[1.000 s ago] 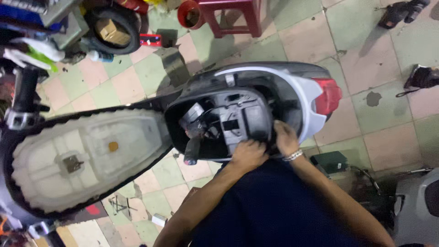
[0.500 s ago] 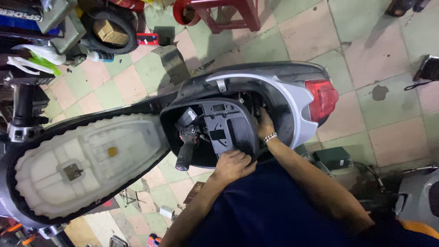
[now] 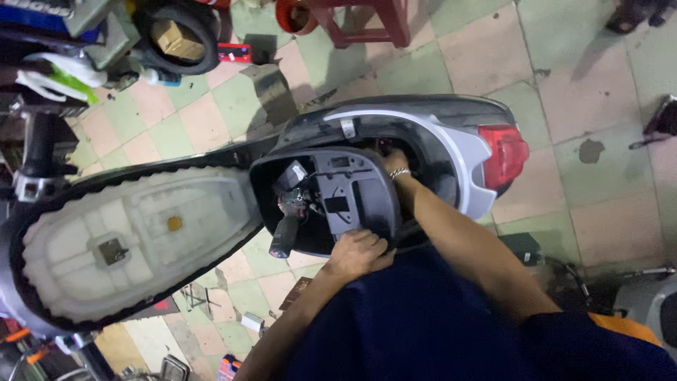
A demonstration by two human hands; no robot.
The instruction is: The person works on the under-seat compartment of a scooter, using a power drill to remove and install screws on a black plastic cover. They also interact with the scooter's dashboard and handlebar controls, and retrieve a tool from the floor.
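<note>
A silver-grey scooter (image 3: pixel 451 134) stands below me with its seat (image 3: pixel 127 240) flipped open, pale underside up. Inside the body sits the black under-seat storage tub (image 3: pixel 345 197), tilted, with wires and a black cylinder at its left. My left hand (image 3: pixel 358 252) grips the tub's near rim. My right hand (image 3: pixel 393 161), with a bracelet at the wrist, reaches deep behind the tub's far edge; its fingers are hidden in the body cavity, so what it holds cannot be told. The red tail light (image 3: pixel 503 156) is at the right.
A pink and green tiled floor (image 3: pixel 578 212) lies around the scooter. A red stool (image 3: pixel 367 17) stands at the top, a tyre with a box (image 3: pixel 176 35) at top left, another vehicle's handlebar (image 3: pixel 39 155) at the left. Small parts lie on the tiles near my left elbow.
My right hand has moved from the tub's near right edge up to behind its far side. The left hand has shifted slightly along the near rim. The tub has tilted.
</note>
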